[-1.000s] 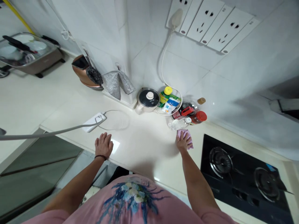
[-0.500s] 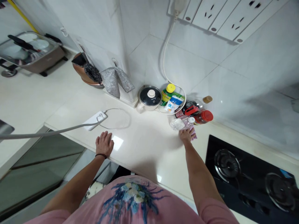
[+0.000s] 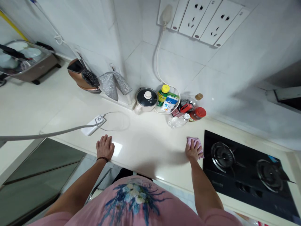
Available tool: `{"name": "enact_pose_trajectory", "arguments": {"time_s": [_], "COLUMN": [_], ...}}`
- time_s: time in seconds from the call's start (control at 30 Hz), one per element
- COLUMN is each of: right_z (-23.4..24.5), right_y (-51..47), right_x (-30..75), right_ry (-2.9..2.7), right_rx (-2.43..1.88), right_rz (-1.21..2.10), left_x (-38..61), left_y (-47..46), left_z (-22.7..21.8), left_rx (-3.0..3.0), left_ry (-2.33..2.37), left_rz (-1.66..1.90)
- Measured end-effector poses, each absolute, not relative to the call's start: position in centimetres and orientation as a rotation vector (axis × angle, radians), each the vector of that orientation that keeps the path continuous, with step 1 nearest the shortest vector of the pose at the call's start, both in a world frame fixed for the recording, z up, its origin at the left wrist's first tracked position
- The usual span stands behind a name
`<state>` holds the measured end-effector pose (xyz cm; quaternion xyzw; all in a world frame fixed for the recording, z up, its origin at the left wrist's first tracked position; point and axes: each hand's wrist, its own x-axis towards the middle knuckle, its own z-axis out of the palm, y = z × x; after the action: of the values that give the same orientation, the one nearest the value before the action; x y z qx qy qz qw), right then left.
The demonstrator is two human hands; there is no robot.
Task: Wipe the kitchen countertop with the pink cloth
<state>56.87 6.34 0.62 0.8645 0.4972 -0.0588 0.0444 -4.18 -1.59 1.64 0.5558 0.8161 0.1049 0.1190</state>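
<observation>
My right hand point(image 3: 192, 151) presses a pink cloth point(image 3: 195, 143) flat on the cream countertop point(image 3: 145, 141), just left of the black gas hob point(image 3: 246, 169). Its fingers are curled over the cloth. My left hand point(image 3: 104, 147) rests palm down near the counter's front edge, fingers spread, holding nothing; a dark bead bracelet circles its wrist. Between the two hands lies bare counter with a bright reflection.
In the corner behind stand a small lidded pot point(image 3: 147, 99), a yellow-capped bottle point(image 3: 162, 93), a red-lidded jar point(image 3: 198, 113) and a lying clear bottle point(image 3: 178, 121). A white power strip point(image 3: 92, 125) with cable lies left. A grey rag point(image 3: 113, 84) hangs on the wall, sockets point(image 3: 202, 18) above.
My right hand slid the pink cloth back from the bottles toward me and to the right, up beside the hob. My left hand stayed put.
</observation>
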Motion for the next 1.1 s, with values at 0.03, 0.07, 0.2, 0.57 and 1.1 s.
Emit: {"name": "enact_pose_trajectory", "arguments": {"time_s": [0.03, 0.07, 0.2, 0.57, 1.1], "right_z": [0.7, 0.9, 1.5, 1.1, -0.2], "right_y": [5.6, 5.1, 4.4, 1.8, -11.4], "right_x": [56.9, 56.7, 53.6, 39.2, 42.0], "right_ry": [1.503, 1.482, 1.343, 1.679, 1.787], "right_rx": [2.665, 2.687, 2.783, 2.478, 2.417], "right_rz": [-0.173, -0.175, -0.210, -0.330, -0.203], "left_x": [-4.2, -4.2, -4.1, -4.3, -4.5], "left_y": [-1.6, -1.6, -1.6, -1.5, -1.7], "left_z": [1.7, 1.8, 1.9, 1.7, 1.1], "left_rx": [1.626, 1.626, 1.625, 1.608, 1.670], "left_ry": [2.380, 2.376, 2.369, 2.322, 2.334], "left_rz": [0.305, 0.306, 0.327, 0.341, 0.381]}}
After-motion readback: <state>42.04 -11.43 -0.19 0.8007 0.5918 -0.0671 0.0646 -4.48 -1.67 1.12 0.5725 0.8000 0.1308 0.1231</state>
